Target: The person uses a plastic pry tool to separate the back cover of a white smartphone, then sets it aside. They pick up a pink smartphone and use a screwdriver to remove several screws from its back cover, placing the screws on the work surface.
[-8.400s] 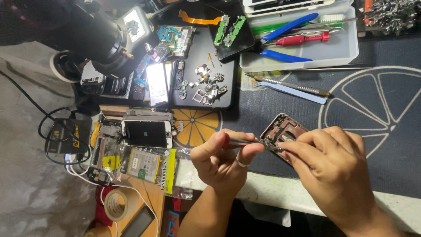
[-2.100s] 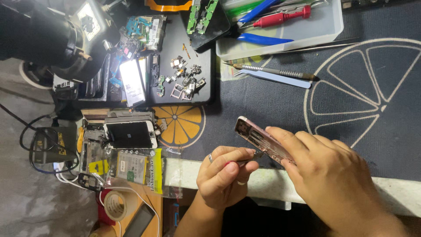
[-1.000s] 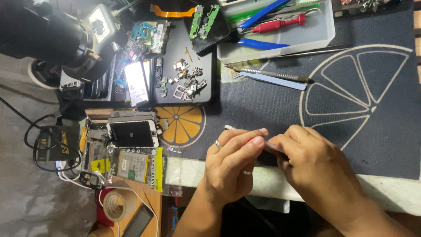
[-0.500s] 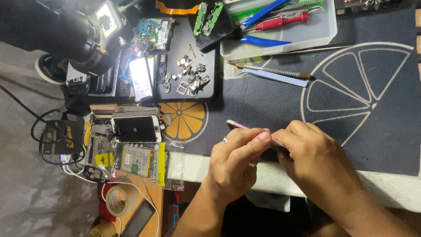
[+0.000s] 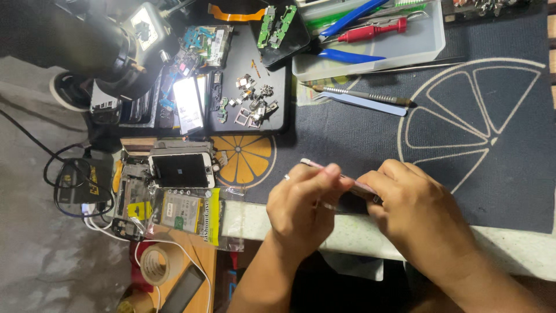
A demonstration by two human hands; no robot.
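Phone frame (image 5: 341, 177), thin and pinkish, seen edge-on, is held between both hands above the near edge of the desk. Left hand (image 5: 304, 206) has fingers curled shut on its left end; right hand (image 5: 420, 217) is closed on its right end, covering most of it. Beneath lies a dark mat (image 5: 463, 116) with a citrus-slice outline. Farther out: metal tweezers (image 5: 359, 94), a clear tray (image 5: 428, 40) of tools, a black tray (image 5: 278, 104) of small parts, a white phone (image 5: 180, 171) at left.

- The phone frame (image 5: 347, 181) is mostly hidden between the left hand (image 5: 301, 206) and right hand (image 5: 420, 217).
- The clear tray (image 5: 428, 43) is cut off at the far edge.
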